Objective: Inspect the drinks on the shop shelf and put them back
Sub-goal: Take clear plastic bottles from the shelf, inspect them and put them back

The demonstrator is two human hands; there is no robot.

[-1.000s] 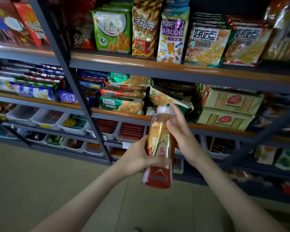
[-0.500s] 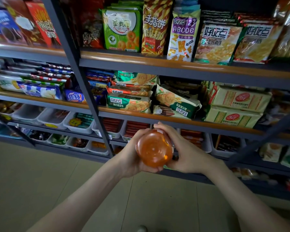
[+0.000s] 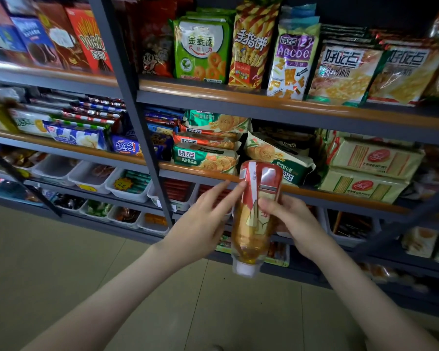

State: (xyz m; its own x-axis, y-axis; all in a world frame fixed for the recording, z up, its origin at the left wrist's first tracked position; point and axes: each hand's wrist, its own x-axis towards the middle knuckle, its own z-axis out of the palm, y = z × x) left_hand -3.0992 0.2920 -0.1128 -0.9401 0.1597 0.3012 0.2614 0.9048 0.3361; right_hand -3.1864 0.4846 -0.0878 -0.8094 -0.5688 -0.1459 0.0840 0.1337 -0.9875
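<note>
The right hand's thumb lay curled across the glossy label, and the rest of that hand's fingers wrapped behind the body of the drink bottle, clamping it about its middle. The right hand carried the bottle's weight. The left hand's fingers were straight and slightly apart. One fingertip touched the bottle's left side near the upper end and the others pointed past it, gripping nothing. The left hand stood just beside the bottle, palm turned toward it.

The bottle was upside down and leaning a little. Its white ribbed cap pointed at the floor and its rounded base was uppermost. It was clear smooth plastic with amber liquid inside, sleeved in a shiny red and cream label. It was held in the air in front of the middle shelf, not resting on any board.

That shelf was flat grey metal with an orange strip along its front edge, carried by a slanting grey post. On it lay crinkled foil biscuit packs, stacked flat, and blocky cream wafer packs. Lower down sat a row of shallow white plastic bins. Beneath was a smooth beige tiled floor.
</note>
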